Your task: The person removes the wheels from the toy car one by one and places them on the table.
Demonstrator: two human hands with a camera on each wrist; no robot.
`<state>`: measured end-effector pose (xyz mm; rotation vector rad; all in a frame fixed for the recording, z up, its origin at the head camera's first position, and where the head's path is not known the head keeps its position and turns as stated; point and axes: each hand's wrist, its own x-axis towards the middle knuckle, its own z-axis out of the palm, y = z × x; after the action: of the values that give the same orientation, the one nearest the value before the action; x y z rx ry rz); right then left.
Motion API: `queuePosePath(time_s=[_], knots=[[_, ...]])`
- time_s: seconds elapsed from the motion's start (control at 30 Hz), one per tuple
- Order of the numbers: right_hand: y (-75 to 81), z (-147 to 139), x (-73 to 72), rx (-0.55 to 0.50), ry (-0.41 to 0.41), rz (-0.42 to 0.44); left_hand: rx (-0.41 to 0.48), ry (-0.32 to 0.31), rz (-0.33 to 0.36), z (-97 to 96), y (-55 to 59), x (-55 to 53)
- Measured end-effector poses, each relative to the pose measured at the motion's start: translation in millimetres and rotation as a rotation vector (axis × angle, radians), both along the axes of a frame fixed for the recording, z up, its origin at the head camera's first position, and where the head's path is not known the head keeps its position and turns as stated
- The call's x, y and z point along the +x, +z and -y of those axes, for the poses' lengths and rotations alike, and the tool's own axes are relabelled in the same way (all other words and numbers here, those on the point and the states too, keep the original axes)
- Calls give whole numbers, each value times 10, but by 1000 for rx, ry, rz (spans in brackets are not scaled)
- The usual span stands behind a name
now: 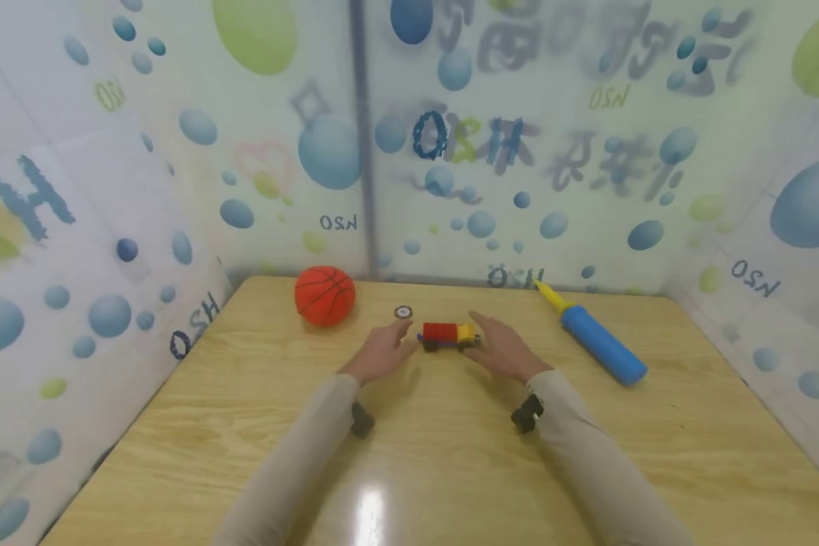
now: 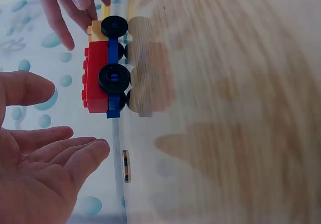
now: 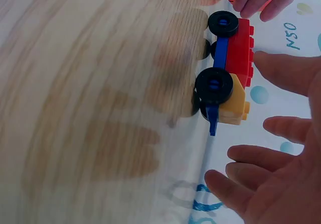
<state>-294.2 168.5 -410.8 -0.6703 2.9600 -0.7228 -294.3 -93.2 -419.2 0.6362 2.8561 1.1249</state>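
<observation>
A small toy truck (image 1: 442, 335) built of bricks stands on its black wheels on the wooden table, with a red body, yellow cab and blue base. To its left is my left hand (image 1: 382, 353), fingers extended and holding nothing. My right hand (image 1: 506, 350) is at the cab end, its fingers spread and relaxed around that side. In the left wrist view, a gap shows between the left fingers (image 2: 83, 158) and the truck (image 2: 98, 76). The right wrist view has the thumb (image 3: 283, 71) close beside the red body, with the other fingers beyond the yellow cab.
A red basketball-patterned ball (image 1: 324, 296) sits at the back left. Just behind the truck lies a small round disc (image 1: 403, 312). A blue hand pump (image 1: 602, 343) with a yellow nozzle lies at the right. Patterned panels (image 1: 450, 227) enclose the table's back and sides.
</observation>
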Motion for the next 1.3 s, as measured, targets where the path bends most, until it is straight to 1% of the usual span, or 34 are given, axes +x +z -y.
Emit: queuePosePath(time_s=[0.1, 0.3, 0.37, 0.57, 0.67, 0.73, 0.87, 0.97, 1.13, 1.3], knots=[[-15, -3, -25, -35, -6, 28, 7, 5, 12, -28, 3, -33], [-48, -36, -77, -121, -66, 136, 13, -5, -2, -101, 32, -108], [-60, -50, -93, -138, -69, 147, 27, -10, 7, -125, 41, -131], [-83, -17, -120, -156, -51, 93, 39, -1, 40, -214, -2, -266], [-95, 24, -136, -147, -45, 69, 26, -1, 38, -241, -39, -329], [-106, 45, -151, -133, -44, 63, 20, -4, 37, -253, -55, -351], [-115, 65, -170, -100, -52, 46, 9, -20, 16, -273, -61, -367], [-116, 70, -176, -83, -64, 35, -4, -19, 12, -289, -42, -370], [-114, 80, -186, -75, -87, 33, -26, -2, 17, -307, -6, -368], [-104, 100, -189, -74, -95, 23, -29, 16, 11, -314, -2, -365]])
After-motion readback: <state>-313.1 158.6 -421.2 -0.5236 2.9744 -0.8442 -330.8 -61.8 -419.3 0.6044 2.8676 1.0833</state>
